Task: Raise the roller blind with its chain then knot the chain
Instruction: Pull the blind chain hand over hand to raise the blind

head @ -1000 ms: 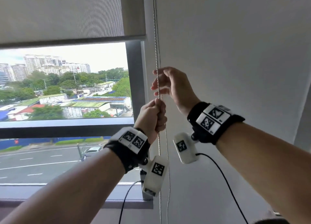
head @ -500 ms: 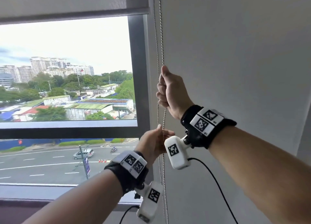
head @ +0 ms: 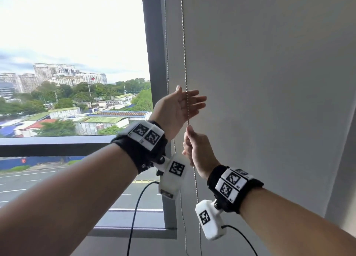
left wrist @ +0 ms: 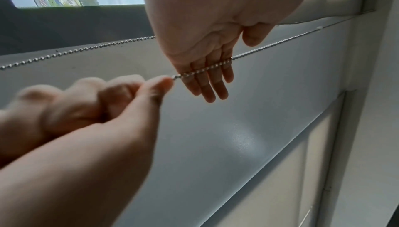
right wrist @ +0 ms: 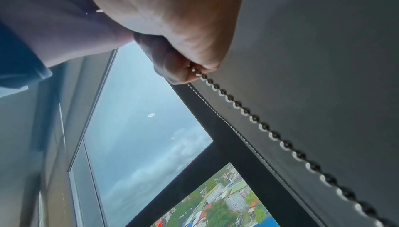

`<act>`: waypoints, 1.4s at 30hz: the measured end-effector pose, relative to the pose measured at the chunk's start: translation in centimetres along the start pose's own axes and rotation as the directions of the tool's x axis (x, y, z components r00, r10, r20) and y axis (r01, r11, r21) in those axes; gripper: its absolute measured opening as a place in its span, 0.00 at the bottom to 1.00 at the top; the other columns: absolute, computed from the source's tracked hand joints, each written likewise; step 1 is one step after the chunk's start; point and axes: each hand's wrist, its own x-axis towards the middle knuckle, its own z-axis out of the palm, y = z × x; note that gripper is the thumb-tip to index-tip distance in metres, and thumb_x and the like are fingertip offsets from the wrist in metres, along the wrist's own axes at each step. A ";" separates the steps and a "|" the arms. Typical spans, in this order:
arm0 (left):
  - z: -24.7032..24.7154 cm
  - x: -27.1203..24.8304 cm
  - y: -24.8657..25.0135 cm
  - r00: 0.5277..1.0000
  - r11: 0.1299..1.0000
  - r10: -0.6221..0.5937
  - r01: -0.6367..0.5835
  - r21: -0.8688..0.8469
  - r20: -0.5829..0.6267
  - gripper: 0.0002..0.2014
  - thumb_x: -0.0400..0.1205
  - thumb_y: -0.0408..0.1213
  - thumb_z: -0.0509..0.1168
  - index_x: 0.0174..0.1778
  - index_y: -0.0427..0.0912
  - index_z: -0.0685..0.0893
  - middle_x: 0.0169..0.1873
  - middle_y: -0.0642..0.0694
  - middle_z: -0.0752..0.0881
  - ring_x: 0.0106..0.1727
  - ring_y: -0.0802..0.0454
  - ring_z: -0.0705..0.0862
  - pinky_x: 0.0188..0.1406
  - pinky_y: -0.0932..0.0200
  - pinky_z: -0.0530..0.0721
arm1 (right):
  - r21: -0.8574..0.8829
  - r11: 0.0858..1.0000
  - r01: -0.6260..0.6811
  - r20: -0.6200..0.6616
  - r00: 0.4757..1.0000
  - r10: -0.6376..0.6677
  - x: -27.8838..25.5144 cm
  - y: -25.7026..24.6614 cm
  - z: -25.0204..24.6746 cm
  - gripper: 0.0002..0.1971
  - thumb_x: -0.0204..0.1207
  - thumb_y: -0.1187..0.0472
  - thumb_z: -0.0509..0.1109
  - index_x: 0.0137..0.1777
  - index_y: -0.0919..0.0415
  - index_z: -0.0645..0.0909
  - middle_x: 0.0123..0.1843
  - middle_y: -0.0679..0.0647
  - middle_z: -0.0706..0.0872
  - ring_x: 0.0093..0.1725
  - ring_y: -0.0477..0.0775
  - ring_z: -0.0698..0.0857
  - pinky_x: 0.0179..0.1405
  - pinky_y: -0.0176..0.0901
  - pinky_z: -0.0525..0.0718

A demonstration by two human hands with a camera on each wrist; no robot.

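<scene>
Both hands are raised beside the window frame [head: 154, 44], at the wall [head: 269, 82]. Fingers of the left hand [head: 176, 109] are held straight and loose, palm turned toward the wall, and the bead chain [head: 185, 63] is seen crossing them without being gripped; in the left wrist view the chain [left wrist: 270, 45] lies across the fingers [left wrist: 212, 80] of the left hand [left wrist: 207, 43]. At six o'clock from that hand, just below it, the right hand [head: 196, 151] is clenched on the chain, the strand being pinched between thumb and curled fingers; the same pinch is shown by the right hand [right wrist: 183, 51] in the right wrist view, where the chain [right wrist: 265, 126] leaves the fist. Long axis of the chain is vertical, running from twelve o'clock at the top edge, down through both hands, to six o'clock below the wrists. A second, thinner strand hangs alongside at nine o'clock from it, against the frame. No container is seen. Buildings and a road are seen through the glass.
</scene>
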 end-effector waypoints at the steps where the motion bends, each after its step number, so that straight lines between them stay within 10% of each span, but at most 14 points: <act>1: 0.2 0.3 0.2 1.000 1.000 0.000 0.000 0.004 0.005 0.24 0.86 0.47 0.44 0.56 0.34 0.79 0.50 0.37 0.86 0.51 0.42 0.85 0.57 0.50 0.78 | -0.021 1.000 0.012 -0.003 1.000 -0.012 -0.3 0.2 -0.1 0.24 0.88 0.48 0.51 0.28 0.54 0.60 0.20 0.44 0.59 0.17 0.43 0.55 0.19 0.37 0.54; 6: 1.0 1.1 -0.6 0.997 1.000 0.028 -0.027 0.011 -0.069 0.20 0.86 0.48 0.48 0.40 0.41 0.79 0.20 0.51 0.72 0.20 0.56 0.67 0.21 0.61 0.61 | -0.023 0.999 0.046 0.010 0.999 -0.046 -1.4 0.5 -0.3 0.24 0.89 0.53 0.49 0.28 0.55 0.59 0.19 0.41 0.59 0.21 0.44 0.55 0.26 0.45 0.52; 11: 1.0 0.6 -2.0 0.983 0.991 0.124 -0.116 0.061 -0.134 0.19 0.87 0.43 0.50 0.29 0.45 0.71 0.17 0.53 0.61 0.16 0.58 0.56 0.16 0.68 0.53 | -0.018 0.997 0.075 0.077 0.994 -0.074 -1.6 1.7 -0.5 0.25 0.88 0.49 0.52 0.27 0.55 0.61 0.25 0.49 0.60 0.27 0.50 0.56 0.32 0.55 0.51; 17: 0.6 0.2 -1.8 0.978 0.991 0.128 -0.120 0.058 -0.163 0.20 0.87 0.39 0.49 0.28 0.44 0.70 0.16 0.53 0.62 0.15 0.58 0.55 0.15 0.70 0.53 | -0.053 0.993 0.110 0.137 0.985 -0.102 -0.5 1.4 -2.0 0.23 0.83 0.46 0.56 0.32 0.62 0.74 0.25 0.57 0.71 0.24 0.52 0.68 0.25 0.39 0.70; 21: 0.2 -0.2 -2.6 0.975 0.992 0.129 -0.127 0.023 -0.180 0.20 0.87 0.42 0.51 0.28 0.44 0.71 0.16 0.53 0.62 0.14 0.59 0.55 0.15 0.69 0.51 | -0.085 0.984 0.157 0.131 0.981 -0.145 1.5 -0.2 -2.7 0.24 0.81 0.46 0.57 0.52 0.69 0.82 0.40 0.65 0.85 0.40 0.58 0.85 0.44 0.55 0.85; 29: -0.5 -2.3 -6.4 0.979 0.998 0.032 -0.021 0.056 -0.202 0.19 0.86 0.36 0.50 0.27 0.46 0.71 0.16 0.53 0.62 0.14 0.59 0.56 0.14 0.72 0.54 | -0.125 0.957 0.262 0.068 0.965 -0.255 4.1 -6.7 -2.0 0.19 0.88 0.56 0.52 0.62 0.66 0.82 0.47 0.60 0.87 0.49 0.56 0.87 0.53 0.55 0.86; 33: -1.0 -3.3 -8.0 0.977 0.998 -0.011 0.024 0.062 -0.213 0.19 0.86 0.37 0.50 0.27 0.45 0.69 0.17 0.52 0.61 0.14 0.59 0.55 0.15 0.73 0.53 | 0.059 0.976 0.209 0.081 0.974 -0.213 4.5 -9.1 -0.3 0.19 0.90 0.57 0.51 0.61 0.70 0.79 0.40 0.62 0.85 0.38 0.58 0.85 0.40 0.49 0.86; 42: -1.3 -4.1 -8.0 0.988 0.998 -0.070 0.069 -0.012 -0.135 0.20 0.85 0.43 0.55 0.27 0.45 0.78 0.20 0.50 0.66 0.19 0.58 0.60 0.17 0.65 0.56 | 0.149 0.980 0.134 0.002 0.991 -0.136 4.6 -8.3 1.5 0.20 0.83 0.72 0.47 0.32 0.54 0.69 0.23 0.48 0.64 0.23 0.47 0.55 0.18 0.35 0.52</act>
